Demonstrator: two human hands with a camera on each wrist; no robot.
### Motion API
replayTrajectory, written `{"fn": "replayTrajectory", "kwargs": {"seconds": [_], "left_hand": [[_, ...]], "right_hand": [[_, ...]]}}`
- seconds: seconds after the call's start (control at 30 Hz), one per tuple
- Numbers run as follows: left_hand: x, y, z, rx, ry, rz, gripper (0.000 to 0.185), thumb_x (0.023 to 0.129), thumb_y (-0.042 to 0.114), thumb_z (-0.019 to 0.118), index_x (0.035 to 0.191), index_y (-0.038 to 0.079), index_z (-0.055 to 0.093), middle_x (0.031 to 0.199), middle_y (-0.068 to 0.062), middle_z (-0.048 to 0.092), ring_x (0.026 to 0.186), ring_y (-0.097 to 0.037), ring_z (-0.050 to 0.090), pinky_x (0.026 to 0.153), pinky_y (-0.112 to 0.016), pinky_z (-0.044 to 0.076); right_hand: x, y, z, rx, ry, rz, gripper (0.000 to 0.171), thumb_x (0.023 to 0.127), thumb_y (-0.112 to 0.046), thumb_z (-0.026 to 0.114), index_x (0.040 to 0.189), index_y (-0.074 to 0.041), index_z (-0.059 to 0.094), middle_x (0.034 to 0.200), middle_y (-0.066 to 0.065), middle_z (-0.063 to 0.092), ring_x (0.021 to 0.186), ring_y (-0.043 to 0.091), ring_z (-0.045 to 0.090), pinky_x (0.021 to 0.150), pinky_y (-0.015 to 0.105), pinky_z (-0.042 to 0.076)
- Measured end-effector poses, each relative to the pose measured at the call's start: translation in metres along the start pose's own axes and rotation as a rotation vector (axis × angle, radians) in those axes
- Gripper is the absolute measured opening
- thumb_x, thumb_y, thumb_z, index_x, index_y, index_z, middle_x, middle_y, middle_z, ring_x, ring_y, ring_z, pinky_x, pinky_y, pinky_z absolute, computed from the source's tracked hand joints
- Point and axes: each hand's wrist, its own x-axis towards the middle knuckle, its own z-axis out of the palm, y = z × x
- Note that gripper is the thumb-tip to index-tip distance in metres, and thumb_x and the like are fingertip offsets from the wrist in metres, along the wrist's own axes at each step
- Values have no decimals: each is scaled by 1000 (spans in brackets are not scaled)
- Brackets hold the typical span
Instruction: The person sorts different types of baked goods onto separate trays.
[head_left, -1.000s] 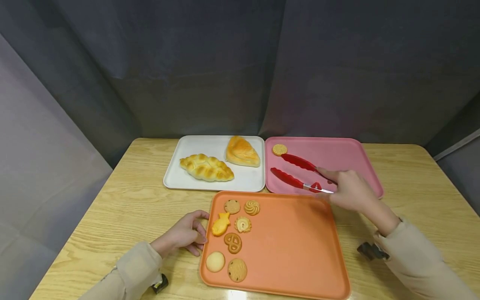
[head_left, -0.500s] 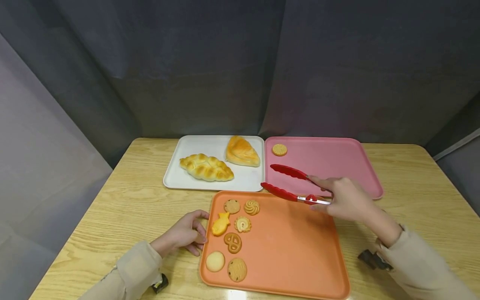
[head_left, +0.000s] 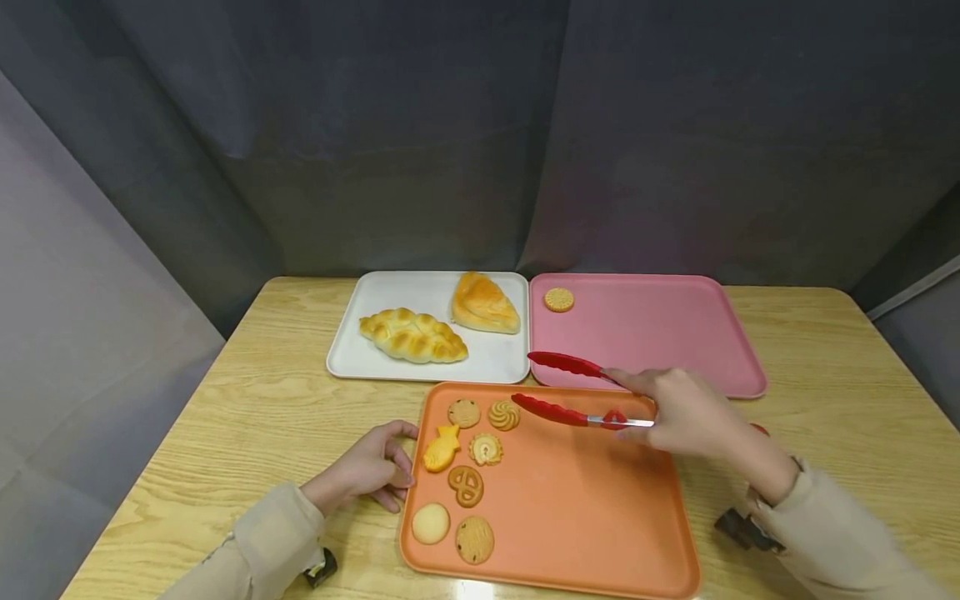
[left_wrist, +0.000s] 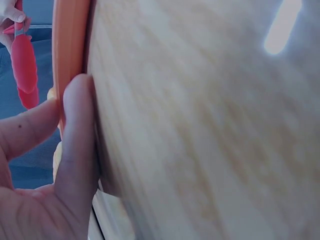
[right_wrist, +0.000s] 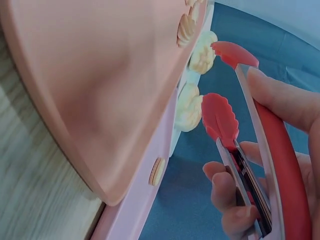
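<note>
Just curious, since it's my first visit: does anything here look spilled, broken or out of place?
Nothing stands out. The cookies on the orange tray look whole, the braided bread and triangular pastry lie on the white tray, and one round biscuit sits on the pink tray.

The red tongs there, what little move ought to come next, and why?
Probably the right hand should ease the red tongs toward the swirl cookie on the orange tray. The tongs stand spread with nothing between them, their tips lie close to that cookie in the head view, and the left hand touches the tray's edge.
</note>
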Motion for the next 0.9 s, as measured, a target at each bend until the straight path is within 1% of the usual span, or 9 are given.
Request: {"fn": "replayTrajectory", "kwargs": {"seconds": [0.13,0.17,0.23,0.37,0.6,0.67,0.73,0.8,0.9], "left_hand": [[0,0,0,-1,1,-6,56,74,-12,56,127,-1,38,75,-14,53,51,-18,57,43,-37,53],[0,0,0,0,2,-8,56,74,-12,56,126,-1,38,75,-15,53,51,-18,57,43,-37,53],[0,0,0,1,4,-9,56,74,-12,57,126,-1,39,76,-15,53,51,-18,57,43,-37,53],[0,0,0,3,4,-11,56,75,-12,57,126,-1,39,76,-16,54,50,-19,57,43,-37,53],[0,0,0,1,-1,-6,55,75,-12,56,126,-1,39,76,-15,54,50,-19,57,43,-37,53],[0,0,0,0,-4,-5,56,75,-12,56,126,-1,39,75,-14,54,50,-19,57,43,-37,53],[0,0,0,1,-5,-5,56,75,-12,57,127,-1,39,75,-14,54,50,-19,57,43,-38,53],[0,0,0,4,-2,-5,56,75,-11,57,127,0,39,75,-14,54,50,-19,57,43,-38,53],[0,1,0,9,3,-7,56,75,-11,57,127,0,39,75,-14,54,50,-19,57,43,-38,53]], "right_hand": [[-1,-2,3,-1,-12,-40,64,63,-29,81,119,-8,61,86,1,68,67,14,57,55,29,47],[-1,-3,4,0,-17,-49,64,63,-29,81,119,-7,61,92,4,68,72,16,60,57,30,48],[-1,-4,6,5,-33,-50,65,63,-30,81,121,-8,60,97,7,68,71,16,59,54,28,45],[-1,-5,9,13,-65,-51,65,63,-31,80,121,-8,60,101,8,67,68,13,56,50,23,39],[0,-8,13,5,-85,-63,66,62,-35,80,120,-9,61,101,5,67,70,11,56,51,22,38],[1,-8,14,-5,-102,-69,66,63,-36,80,120,-10,61,87,1,68,58,6,48,47,21,35],[2,-9,15,-16,-108,-83,65,63,-36,80,119,-10,61,85,-1,68,52,3,39,45,20,31],[3,-10,17,-26,-120,-92,65,63,-36,80,120,-10,61,66,-5,60,47,3,24,41,20,24],[6,-11,19,-29,-119,-102,65,63,-36,80,119,-9,62,57,-10,50,46,2,20,40,19,22]]}}
